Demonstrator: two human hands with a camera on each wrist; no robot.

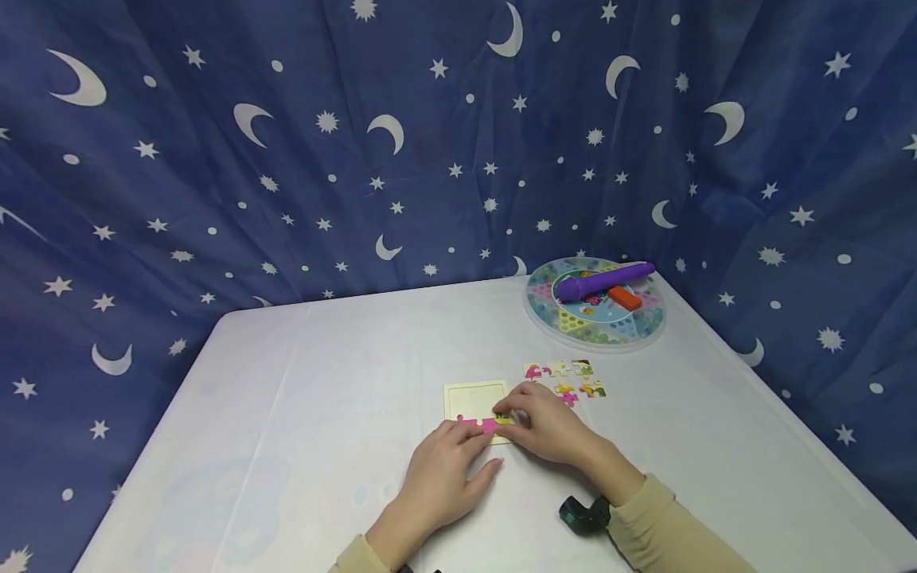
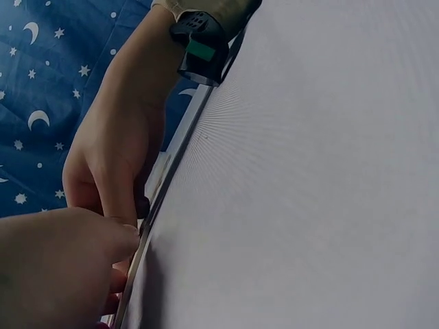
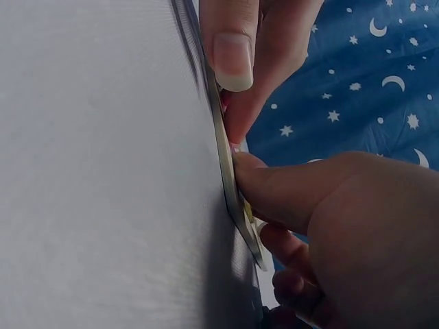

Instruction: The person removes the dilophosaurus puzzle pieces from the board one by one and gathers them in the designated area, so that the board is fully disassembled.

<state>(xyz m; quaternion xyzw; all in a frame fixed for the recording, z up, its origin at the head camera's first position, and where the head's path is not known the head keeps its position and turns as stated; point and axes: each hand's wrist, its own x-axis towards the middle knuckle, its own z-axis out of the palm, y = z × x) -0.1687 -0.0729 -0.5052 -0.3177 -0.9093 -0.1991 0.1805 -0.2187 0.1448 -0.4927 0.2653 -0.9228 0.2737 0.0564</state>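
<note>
A shallow cream puzzle tray point(image 1: 473, 394) lies on the white table, with pink jigsaw pieces point(image 1: 489, 425) along its near edge. The fingertips of my left hand point(image 1: 444, 473) rest on those pink pieces, the thumb held apart. At the tray's near right corner, my right hand point(image 1: 548, 422) pinches a yellow-green puzzle piece point(image 1: 504, 419) between thumb and fingers. In the right wrist view the right thumb point(image 3: 274, 188) lies over the tray's edge, and the piece is mostly hidden. The left wrist view shows both hands meeting at the tray, seen edge-on.
Several loose puzzle pieces point(image 1: 559, 368) lie just beyond the right hand. At the far right stands a round game board point(image 1: 630, 338) bearing a purple microphone-shaped toy point(image 1: 602, 281) and an orange block point(image 1: 625, 298). A starry blue curtain point(image 1: 430, 199) hangs behind the table point(image 1: 322, 382).
</note>
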